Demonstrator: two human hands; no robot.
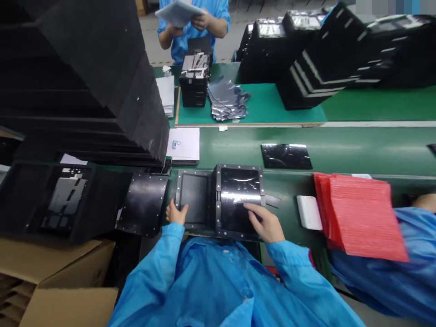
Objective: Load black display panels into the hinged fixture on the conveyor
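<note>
A black hinged-looking fixture with two halves lies in front of me. Its left half (pixel 194 225) has a ribbed inner face and a studded rim, and my left hand (pixel 176 212) rests at that rim's left edge with thumb and fingers apart. In the right half lies a glossy black panel (pixel 238 218) that reflects the lights. My right hand (pixel 269 225) reaches over the panel's right side, index finger stretched onto or just above its surface and thumb apart. Left of the fixture sits a dark studded plate (pixel 145 202).
Tall stacks of black trays (pixel 136 100) rise at the left. Red bubble bags (pixel 368 213) and a white box (pixel 309 212) lie right. Another glossy panel (pixel 286 156) lies on the green bench. Across it, a person (pixel 220 22) holds a sheet beside silvery bags (pixel 228 97).
</note>
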